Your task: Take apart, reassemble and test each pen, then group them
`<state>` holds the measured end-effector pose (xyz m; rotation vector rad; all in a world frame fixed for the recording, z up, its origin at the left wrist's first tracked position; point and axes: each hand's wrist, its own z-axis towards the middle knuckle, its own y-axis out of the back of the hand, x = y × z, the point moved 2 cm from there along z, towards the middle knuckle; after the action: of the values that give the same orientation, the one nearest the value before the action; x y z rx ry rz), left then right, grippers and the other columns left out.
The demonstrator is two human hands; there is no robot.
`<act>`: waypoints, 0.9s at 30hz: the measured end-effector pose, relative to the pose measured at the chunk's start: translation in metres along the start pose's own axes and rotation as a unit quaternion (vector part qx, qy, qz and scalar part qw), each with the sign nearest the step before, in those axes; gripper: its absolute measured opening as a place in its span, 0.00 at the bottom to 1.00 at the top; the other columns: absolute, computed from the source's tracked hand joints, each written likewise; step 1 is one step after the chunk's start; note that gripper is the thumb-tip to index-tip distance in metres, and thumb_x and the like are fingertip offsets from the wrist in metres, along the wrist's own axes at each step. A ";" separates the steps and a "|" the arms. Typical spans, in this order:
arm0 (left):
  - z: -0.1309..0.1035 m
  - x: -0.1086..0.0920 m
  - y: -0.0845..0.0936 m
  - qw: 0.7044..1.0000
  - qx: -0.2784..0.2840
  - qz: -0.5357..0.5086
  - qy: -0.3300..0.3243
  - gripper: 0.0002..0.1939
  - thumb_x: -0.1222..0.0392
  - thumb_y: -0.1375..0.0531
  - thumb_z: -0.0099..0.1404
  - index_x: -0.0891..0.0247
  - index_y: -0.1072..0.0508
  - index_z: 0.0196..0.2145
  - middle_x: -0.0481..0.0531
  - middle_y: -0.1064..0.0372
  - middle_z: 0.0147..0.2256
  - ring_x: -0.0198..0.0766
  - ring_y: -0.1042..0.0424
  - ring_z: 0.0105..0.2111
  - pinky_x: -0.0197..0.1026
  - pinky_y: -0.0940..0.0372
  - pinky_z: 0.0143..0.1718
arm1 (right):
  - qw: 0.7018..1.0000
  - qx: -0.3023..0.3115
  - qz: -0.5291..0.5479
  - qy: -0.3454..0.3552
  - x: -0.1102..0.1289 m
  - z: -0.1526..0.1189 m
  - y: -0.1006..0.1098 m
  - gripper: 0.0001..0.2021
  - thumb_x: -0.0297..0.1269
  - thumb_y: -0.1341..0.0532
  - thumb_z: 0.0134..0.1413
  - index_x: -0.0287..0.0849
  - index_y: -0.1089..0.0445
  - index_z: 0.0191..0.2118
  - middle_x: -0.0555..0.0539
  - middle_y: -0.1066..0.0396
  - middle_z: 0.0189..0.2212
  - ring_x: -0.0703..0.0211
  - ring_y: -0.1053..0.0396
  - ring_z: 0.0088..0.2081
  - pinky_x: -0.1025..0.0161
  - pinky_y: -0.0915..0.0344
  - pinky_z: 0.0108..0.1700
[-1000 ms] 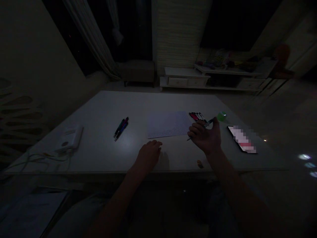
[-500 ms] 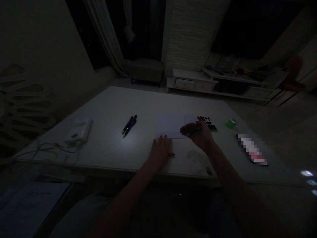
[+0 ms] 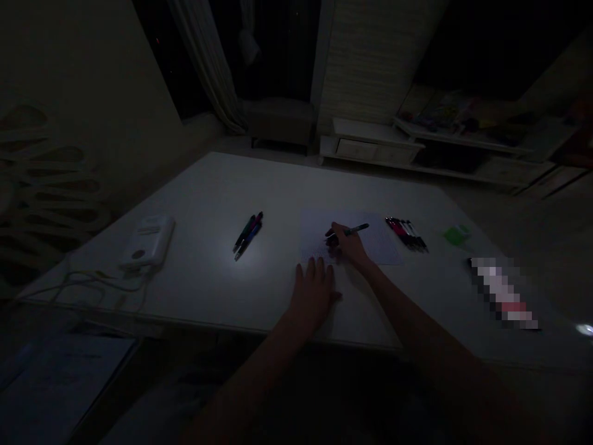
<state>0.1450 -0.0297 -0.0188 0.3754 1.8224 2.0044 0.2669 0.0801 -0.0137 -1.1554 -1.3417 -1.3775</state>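
Note:
A sheet of paper (image 3: 377,238) with faint marks lies on the white table. My left hand (image 3: 314,290) rests flat at its lower left edge, fingers spread. Over the middle of the sheet, my right hand (image 3: 347,244) is closed round a dark pen (image 3: 357,228), whose back end points up and right. The tip is hidden by my fingers, so I cannot tell whether it touches the paper. Several pens (image 3: 407,235) lie in a row right of the sheet. To the left is another small group of pens (image 3: 248,235).
A white box-shaped device (image 3: 149,241) with cables (image 3: 106,278) sits at the table's left. On the right are a green item (image 3: 456,235) and a blurred-out flat object (image 3: 503,293). Papers (image 3: 60,377) lie lower left, below the table (image 3: 273,191). The room is dim.
My right hand has moved left from the sheet's right side to its middle, with the pen now sticking out up and right. The view has shifted slightly. My left hand stays at the paper's edge.

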 end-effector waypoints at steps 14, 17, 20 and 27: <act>0.001 -0.001 0.002 1.000 0.017 -0.006 0.002 0.30 0.45 0.49 0.63 0.64 0.43 0.58 0.63 0.51 0.60 0.56 0.52 0.59 0.60 0.51 0.55 | 0.988 -0.113 -0.077 0.072 -0.028 -0.002 -0.003 0.09 0.36 0.48 0.42 0.41 0.38 0.18 0.52 0.39 0.15 0.66 0.41 0.19 0.70 0.44 0.20; 0.001 -0.001 0.003 1.000 0.019 -0.010 0.002 0.30 0.45 0.49 0.63 0.65 0.44 0.58 0.64 0.51 0.60 0.56 0.52 0.59 0.61 0.51 0.55 | 0.989 -0.098 -0.086 0.067 -0.025 -0.004 -0.003 0.09 0.36 0.48 0.43 0.41 0.37 0.18 0.51 0.37 0.15 0.65 0.39 0.20 0.70 0.43 0.20; 0.001 -0.001 0.003 1.000 0.020 -0.013 0.004 0.30 0.45 0.49 0.63 0.64 0.44 0.58 0.64 0.51 0.60 0.57 0.53 0.59 0.62 0.52 0.55 | 0.991 -0.095 -0.076 0.059 -0.026 -0.004 -0.004 0.09 0.36 0.47 0.42 0.41 0.38 0.18 0.51 0.37 0.15 0.64 0.40 0.20 0.70 0.43 0.20; 0.001 -0.001 0.002 1.000 0.021 -0.011 0.005 0.30 0.46 0.49 0.63 0.65 0.43 0.57 0.65 0.51 0.60 0.57 0.52 0.59 0.61 0.51 0.54 | 0.994 -0.105 -0.011 0.025 -0.026 -0.001 0.002 0.08 0.38 0.48 0.42 0.40 0.37 0.21 0.52 0.39 0.17 0.66 0.41 0.19 0.71 0.44 0.18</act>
<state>0.1460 -0.0290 -0.0164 0.3559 1.8681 1.9593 0.2736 0.0783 -0.0384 -1.2381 -1.1988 -1.5820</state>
